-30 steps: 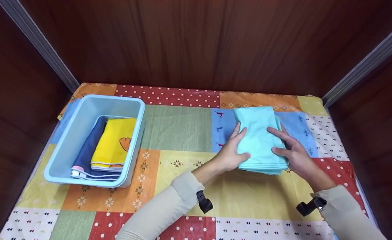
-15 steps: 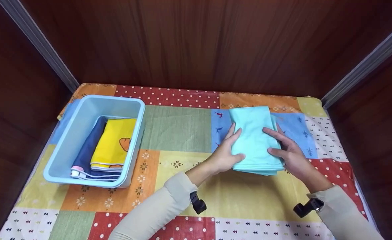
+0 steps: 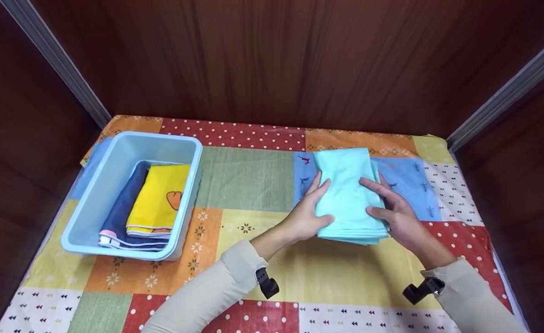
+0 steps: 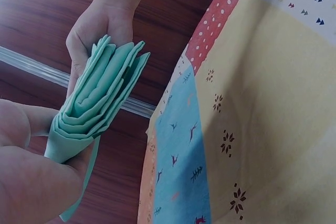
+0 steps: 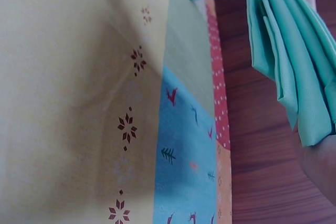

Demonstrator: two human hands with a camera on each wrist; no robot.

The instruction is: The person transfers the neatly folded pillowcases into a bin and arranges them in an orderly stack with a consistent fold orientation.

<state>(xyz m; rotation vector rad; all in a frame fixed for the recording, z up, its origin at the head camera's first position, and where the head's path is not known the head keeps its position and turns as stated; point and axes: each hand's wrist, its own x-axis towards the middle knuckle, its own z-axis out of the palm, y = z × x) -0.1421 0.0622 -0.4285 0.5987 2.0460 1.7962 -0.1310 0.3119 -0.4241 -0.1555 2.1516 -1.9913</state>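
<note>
Both hands hold a folded mint-green cloth (image 3: 346,194), several layers thick, lifted over the right half of the table. My left hand (image 3: 306,215) grips its left edge, thumb on top and some fingers hidden beneath. At the opposite edge my right hand (image 3: 399,212) pinches it, with thumb and forefinger over the upper face. The left wrist view shows the rounded folds of the cloth (image 4: 89,103) between the two hands. Loose layers of the cloth (image 5: 294,72) hang down in the right wrist view. Whether it is a garment or a towel I cannot tell.
A light blue plastic bin (image 3: 75,222) stands at the left. Inside lie a folded yellow cloth (image 3: 156,199) with an orange print and a dark navy cloth (image 3: 124,203) with white edging. A patchwork tablecloth (image 3: 249,180) covers the table; dark wood panels (image 3: 272,60) enclose its back and sides.
Both hands have shifted slightly left, carrying the mint-green cloth with them. Their grip looks the same, and the bin has stayed put.
</note>
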